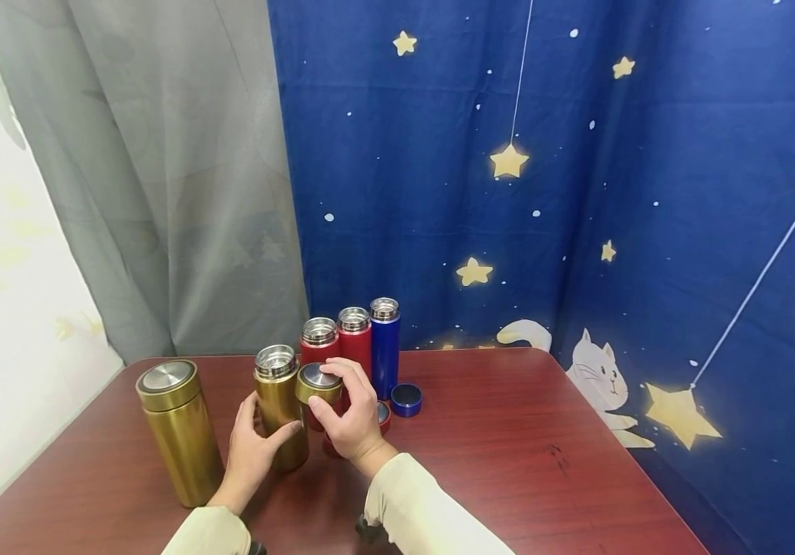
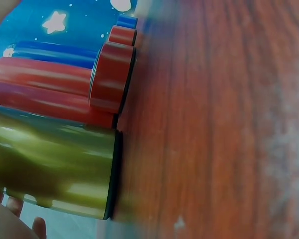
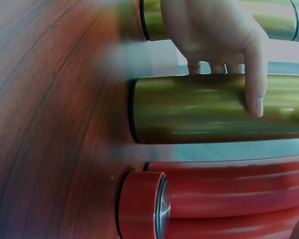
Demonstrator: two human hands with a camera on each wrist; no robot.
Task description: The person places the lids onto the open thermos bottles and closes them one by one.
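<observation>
An uncapped gold thermos bottle point(image 1: 275, 412) stands upright on the table, its steel mouth showing. My left hand point(image 1: 247, 455) grips its body, thumb in front and fingers on the far side; the right wrist view shows this hand point(image 3: 219, 30) too. With thumb and fingers my right hand point(image 1: 355, 424) holds a gold lid point(image 1: 318, 385) with a steel top, just right of the bottle's mouth and apart from it. In the left wrist view the bottle's lower part point(image 2: 55, 159) fills the left side. A second gold thermos point(image 1: 182, 439), capped, stands left of my left hand.
Behind my right hand stand two open red thermoses point(image 1: 318, 352) and an open blue thermos point(image 1: 386, 354). A blue lid point(image 1: 406, 401) and red lids point(image 3: 142, 204) lie in front of them, partly hidden by my hand. Curtains point(image 1: 439, 193) hang behind the table point(image 1: 508, 455).
</observation>
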